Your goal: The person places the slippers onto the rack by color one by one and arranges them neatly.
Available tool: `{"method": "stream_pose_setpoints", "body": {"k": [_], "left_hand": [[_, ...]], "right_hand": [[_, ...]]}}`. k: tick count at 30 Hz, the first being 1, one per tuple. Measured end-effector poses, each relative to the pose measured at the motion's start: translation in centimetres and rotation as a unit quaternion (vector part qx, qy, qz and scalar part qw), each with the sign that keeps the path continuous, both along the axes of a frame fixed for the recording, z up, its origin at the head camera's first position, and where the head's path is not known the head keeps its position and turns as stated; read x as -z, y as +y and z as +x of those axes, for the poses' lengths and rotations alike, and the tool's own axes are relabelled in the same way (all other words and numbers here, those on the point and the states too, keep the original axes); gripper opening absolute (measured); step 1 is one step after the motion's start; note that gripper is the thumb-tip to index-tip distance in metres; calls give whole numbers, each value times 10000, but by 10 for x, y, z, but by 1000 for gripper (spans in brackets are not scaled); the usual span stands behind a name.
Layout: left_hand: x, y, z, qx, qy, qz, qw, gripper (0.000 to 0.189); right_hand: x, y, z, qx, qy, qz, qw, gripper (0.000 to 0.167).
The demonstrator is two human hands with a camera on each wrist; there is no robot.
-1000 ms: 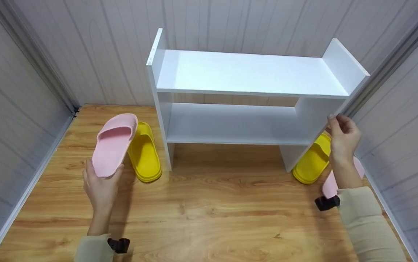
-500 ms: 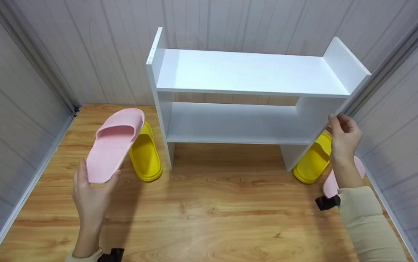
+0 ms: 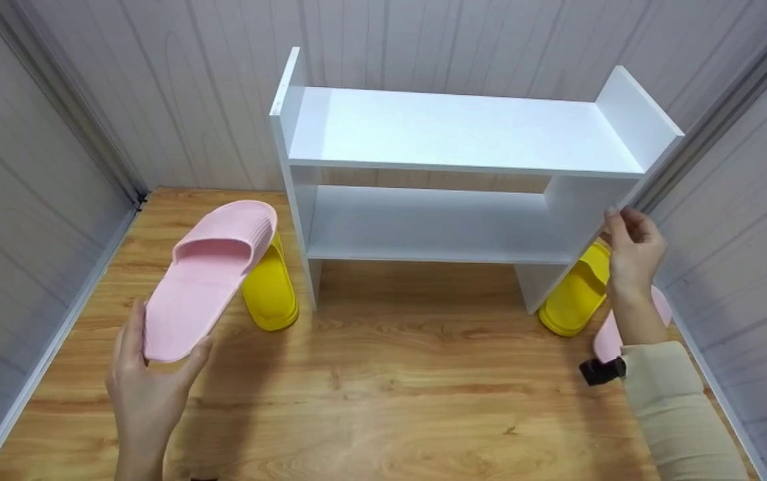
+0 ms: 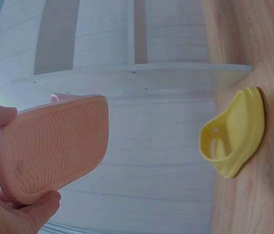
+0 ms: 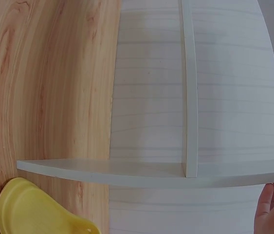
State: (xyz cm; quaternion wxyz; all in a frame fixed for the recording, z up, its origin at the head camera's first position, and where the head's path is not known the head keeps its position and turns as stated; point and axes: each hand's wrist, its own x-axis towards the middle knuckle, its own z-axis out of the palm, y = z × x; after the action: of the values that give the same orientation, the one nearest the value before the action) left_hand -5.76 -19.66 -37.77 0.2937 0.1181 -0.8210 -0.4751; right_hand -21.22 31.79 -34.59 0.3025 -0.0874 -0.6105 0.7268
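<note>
My left hand (image 3: 149, 381) grips a pink slide sandal (image 3: 200, 294) by its heel end, thumb on one side and fingers on the other. The sandal is held above the floor, strap end pointing away, and its ridged sole (image 4: 61, 146) faces the left wrist camera. It overlaps a yellow slide sandal (image 3: 270, 294) that lies on the floor left of the white shelf (image 3: 437, 224). At the shelf's right side panel, my right hand (image 3: 634, 250) has its fingers curled with fingertips right at the front edge. The right wrist view shows these fingers (image 5: 265, 207) against the panel.
A second yellow sandal (image 3: 567, 300) lies right of the shelf, partly behind my right hand. Beside it, another pink sandal (image 3: 607, 341) is mostly hidden by my wrist. Panelled walls (image 3: 744, 234) close in the wooden floor (image 3: 370, 401) at the back and both sides.
My left hand has drawn the pink sandal nearer to me and slightly left, and it looks larger and higher. The right hand has stayed at the shelf's edge.
</note>
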Motion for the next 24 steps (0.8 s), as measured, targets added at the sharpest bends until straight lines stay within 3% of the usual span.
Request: {"method": "stream_pose_setpoints", "body": {"k": [7,14,24], "left_hand": [[-14,6,16,71,99,-143,9998,87],[-26,9,32,276,399,-130,9987,88],[-37,22,39,868,688,259,9935,91]], "right_hand": [[1,0,0,10,-54,6,10000,26],[1,1,-2,20,94,-330,9994,20],[-3,-2,1,-34,-62,-158,9998,21]]}}
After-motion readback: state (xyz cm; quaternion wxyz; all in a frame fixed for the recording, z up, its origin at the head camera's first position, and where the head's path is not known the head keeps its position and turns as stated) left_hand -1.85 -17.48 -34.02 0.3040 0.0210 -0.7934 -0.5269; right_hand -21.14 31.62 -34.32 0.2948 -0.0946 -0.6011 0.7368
